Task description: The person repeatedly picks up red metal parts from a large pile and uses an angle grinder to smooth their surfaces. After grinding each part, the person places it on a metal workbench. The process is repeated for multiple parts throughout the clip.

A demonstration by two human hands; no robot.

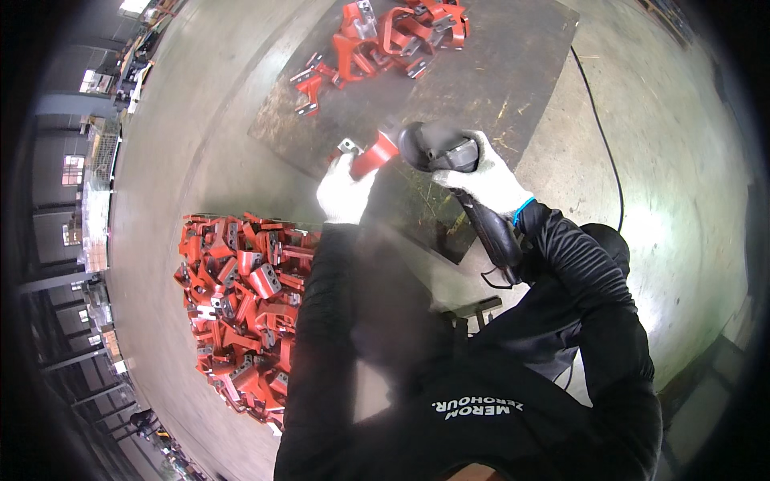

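Observation:
My left hand (345,194), in a white glove, is closed on a red-painted metal bracket (375,157) with bare grey ends. My right hand (496,178), also gloved, grips a black angle grinder (491,228) around its head end, and the tool's body runs back toward my forearm. The round front of the grinder points left at the bracket, close to its upper end. Blur there hides whether they touch. Both hands are above the near part of a dark flat board (513,68).
More red brackets (385,40) lie heaped at the board's far side. A large pile of similar red brackets (241,313) stands left of my left arm. A black cable (600,120) runs along the concrete floor at right. Shelving and stored goods (96,216) line the far left.

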